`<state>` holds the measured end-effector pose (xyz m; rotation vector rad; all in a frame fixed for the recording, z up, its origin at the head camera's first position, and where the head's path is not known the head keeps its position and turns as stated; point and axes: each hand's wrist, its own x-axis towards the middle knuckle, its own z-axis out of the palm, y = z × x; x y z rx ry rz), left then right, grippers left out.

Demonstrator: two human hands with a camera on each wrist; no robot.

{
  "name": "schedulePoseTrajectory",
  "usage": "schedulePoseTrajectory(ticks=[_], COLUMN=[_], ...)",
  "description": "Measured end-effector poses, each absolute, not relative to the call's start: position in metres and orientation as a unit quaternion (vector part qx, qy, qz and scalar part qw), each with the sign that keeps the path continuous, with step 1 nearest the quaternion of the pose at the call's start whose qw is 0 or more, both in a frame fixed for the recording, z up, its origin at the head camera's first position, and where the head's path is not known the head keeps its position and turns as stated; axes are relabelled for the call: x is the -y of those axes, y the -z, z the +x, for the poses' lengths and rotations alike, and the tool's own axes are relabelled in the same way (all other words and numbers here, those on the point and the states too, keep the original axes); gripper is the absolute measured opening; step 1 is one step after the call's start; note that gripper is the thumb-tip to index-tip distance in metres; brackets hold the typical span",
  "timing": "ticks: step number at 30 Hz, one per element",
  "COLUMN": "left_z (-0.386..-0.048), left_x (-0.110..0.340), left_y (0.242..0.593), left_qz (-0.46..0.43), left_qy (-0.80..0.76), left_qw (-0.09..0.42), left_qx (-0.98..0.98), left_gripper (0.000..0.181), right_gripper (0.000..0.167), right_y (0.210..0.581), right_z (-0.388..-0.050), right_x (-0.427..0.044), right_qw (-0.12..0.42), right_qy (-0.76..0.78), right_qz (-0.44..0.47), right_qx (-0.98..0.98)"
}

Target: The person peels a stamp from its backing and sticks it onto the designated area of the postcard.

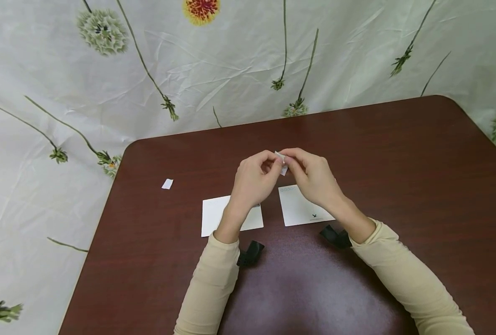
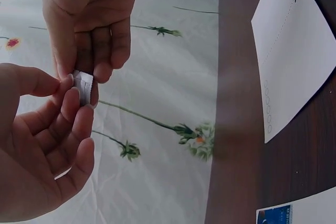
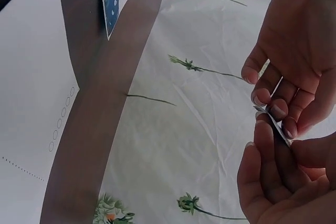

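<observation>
Both hands meet above the far part of the table. My left hand pinches a small white stamp between thumb and fingers. From the other side, my right hand grips the same stamp with its thumb and fingertips. A toothed edge and a crease show on its pale side in the left wrist view; the right wrist view has it almost edge-on. Below the hands lie two white postal cards. The left card bears a blue stamp; the right card has a row of circles and a small dark bird print.
A white paper scrap lies on the left of the dark red-brown table. Behind the table hangs a pale cloth with a flower print. Black straps are at both wrists.
</observation>
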<state>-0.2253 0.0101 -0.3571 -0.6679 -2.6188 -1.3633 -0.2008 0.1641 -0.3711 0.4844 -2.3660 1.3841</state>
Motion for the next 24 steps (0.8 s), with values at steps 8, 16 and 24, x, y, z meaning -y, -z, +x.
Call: schedulePoseTrajectory(ticks=[8,16,24], left_z=[-0.2249,-0.2242,-0.2246], left_x=[-0.0105,-0.0106,-0.0105], left_y=[0.3565,0.3557,0.3572], left_qz=[-0.22,-0.223,-0.235], left_qy=[0.454,0.458,0.478], left_qw=[0.054,0.057,0.067], left_qx=[0.862,0.859,0.844], left_gripper=[0.014,0.014,0.013], right_gripper=[0.019,0.02,0.02], right_y=[0.3702,0.3687,0.3689], right_z=[-0.2016,-0.2013,-0.2016], right_x=[-0.1646,-0.1644,-0.1646], right_qw=[0.152,0.13,0.131], right_qy=[-0.507,-0.531,-0.552], right_qz=[0.155,0.136,0.14], right_qx=[0.834,0.827,0.812])
